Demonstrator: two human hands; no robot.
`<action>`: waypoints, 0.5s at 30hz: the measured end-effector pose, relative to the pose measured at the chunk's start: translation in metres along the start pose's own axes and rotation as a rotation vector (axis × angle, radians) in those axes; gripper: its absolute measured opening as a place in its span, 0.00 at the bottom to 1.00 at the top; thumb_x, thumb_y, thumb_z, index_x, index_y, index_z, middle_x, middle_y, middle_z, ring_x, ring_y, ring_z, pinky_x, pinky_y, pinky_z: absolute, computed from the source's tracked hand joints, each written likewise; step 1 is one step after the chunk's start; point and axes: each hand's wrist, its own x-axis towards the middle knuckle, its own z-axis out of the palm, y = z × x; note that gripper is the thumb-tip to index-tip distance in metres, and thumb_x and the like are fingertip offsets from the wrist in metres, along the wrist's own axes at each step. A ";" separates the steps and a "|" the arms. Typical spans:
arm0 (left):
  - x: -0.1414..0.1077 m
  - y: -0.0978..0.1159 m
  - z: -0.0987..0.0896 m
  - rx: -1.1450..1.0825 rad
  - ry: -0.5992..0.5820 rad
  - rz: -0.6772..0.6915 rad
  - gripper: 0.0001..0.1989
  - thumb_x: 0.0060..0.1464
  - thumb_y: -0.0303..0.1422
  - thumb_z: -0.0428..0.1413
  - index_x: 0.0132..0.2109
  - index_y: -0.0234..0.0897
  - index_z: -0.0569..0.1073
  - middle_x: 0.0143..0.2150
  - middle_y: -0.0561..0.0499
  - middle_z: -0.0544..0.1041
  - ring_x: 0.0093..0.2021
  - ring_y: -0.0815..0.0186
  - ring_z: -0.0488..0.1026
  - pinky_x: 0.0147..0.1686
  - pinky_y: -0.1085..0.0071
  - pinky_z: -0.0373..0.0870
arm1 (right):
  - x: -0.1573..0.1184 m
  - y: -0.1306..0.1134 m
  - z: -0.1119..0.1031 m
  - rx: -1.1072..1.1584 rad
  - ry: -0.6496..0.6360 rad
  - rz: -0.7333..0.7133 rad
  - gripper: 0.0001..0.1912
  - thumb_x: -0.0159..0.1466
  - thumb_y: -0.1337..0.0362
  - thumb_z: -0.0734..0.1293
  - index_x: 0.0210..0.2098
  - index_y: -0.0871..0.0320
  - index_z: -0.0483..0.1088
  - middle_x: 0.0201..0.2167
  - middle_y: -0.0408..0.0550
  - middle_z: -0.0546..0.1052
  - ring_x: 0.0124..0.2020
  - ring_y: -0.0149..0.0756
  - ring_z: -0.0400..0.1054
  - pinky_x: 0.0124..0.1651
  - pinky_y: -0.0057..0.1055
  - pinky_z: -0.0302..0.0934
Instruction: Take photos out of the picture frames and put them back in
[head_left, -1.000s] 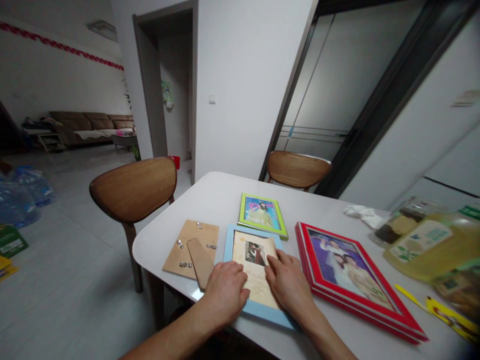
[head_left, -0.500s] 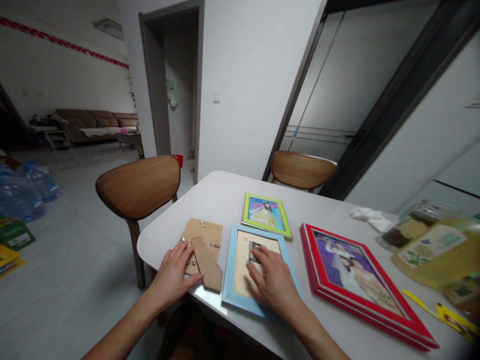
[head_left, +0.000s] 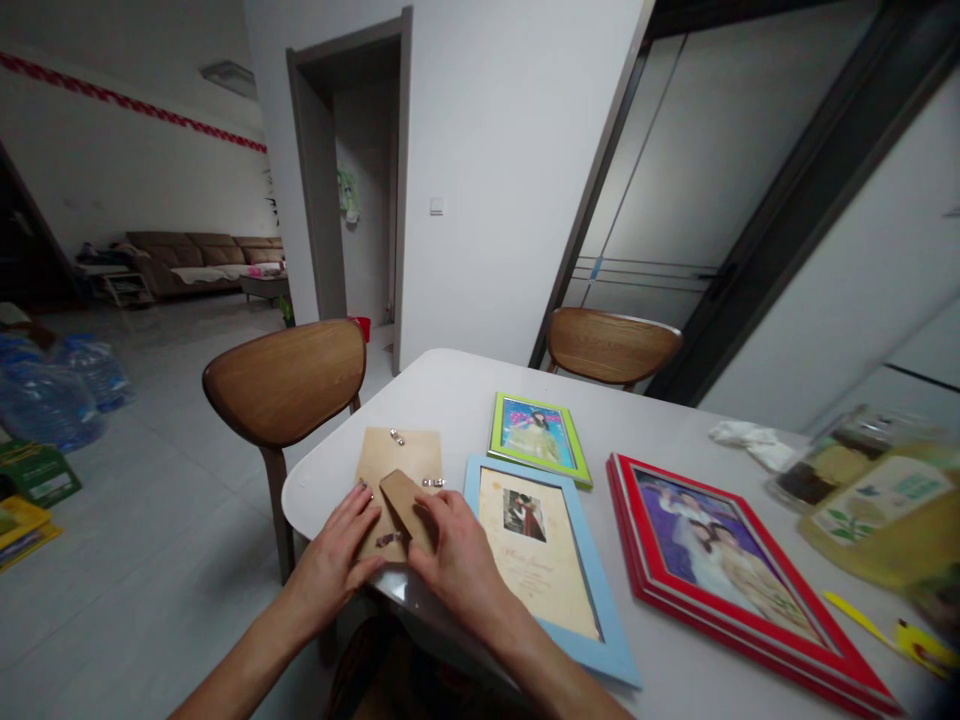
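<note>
A brown picture-frame backing board (head_left: 405, 448), with metal clips and a hinged easel stand (head_left: 405, 500), lies on the table's near left corner. My left hand (head_left: 334, 550) rests on the board's lower left part, fingers laid over its edge and the thumb apart. With fingers and thumb closed around the side of the stand, my right hand (head_left: 457, 550) grips it, and the stand looks slightly lifted at its lower end. Right of it lies a light blue picture frame (head_left: 596, 575), whose cream sheet (head_left: 541, 560) carries a small photo (head_left: 523, 514); my right forearm covers its lower left.
Behind the blue frame is a green photo frame (head_left: 577, 445). Stacked red frames (head_left: 626, 530) lie to the right, near a yellow cutter (head_left: 926, 645), a jug of yellow liquid (head_left: 874, 520) and crumpled tissue (head_left: 750, 440). Wooden chairs (head_left: 289, 385) stand by the white table (head_left: 450, 385).
My right hand has moved left from the blue frame onto the easel stand. The blue frame has shifted slightly right and turned, uncovering its photo. My left hand stays on the board.
</note>
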 end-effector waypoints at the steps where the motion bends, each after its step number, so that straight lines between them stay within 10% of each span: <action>1: 0.005 0.006 -0.004 -0.011 0.039 0.041 0.22 0.50 0.34 0.52 0.52 0.35 0.60 0.57 0.41 0.58 0.58 0.57 0.52 0.53 0.56 0.54 | -0.001 -0.003 -0.010 0.017 0.028 -0.025 0.21 0.47 0.71 0.61 0.42 0.59 0.64 0.39 0.50 0.66 0.40 0.34 0.61 0.45 0.31 0.56; 6: 0.036 0.057 -0.012 -0.147 0.105 0.141 0.25 0.48 0.35 0.54 0.53 0.32 0.58 0.57 0.38 0.57 0.58 0.57 0.51 0.54 0.57 0.53 | -0.019 0.004 -0.067 -0.051 0.142 -0.034 0.15 0.49 0.66 0.62 0.38 0.57 0.67 0.39 0.49 0.67 0.42 0.36 0.62 0.46 0.33 0.57; 15: 0.045 0.109 0.062 -0.301 -0.272 0.091 0.26 0.44 0.31 0.57 0.51 0.28 0.61 0.56 0.34 0.59 0.57 0.56 0.53 0.54 0.58 0.54 | -0.079 0.080 -0.098 -0.208 0.056 0.299 0.16 0.49 0.61 0.61 0.36 0.59 0.71 0.40 0.53 0.69 0.41 0.40 0.65 0.46 0.35 0.58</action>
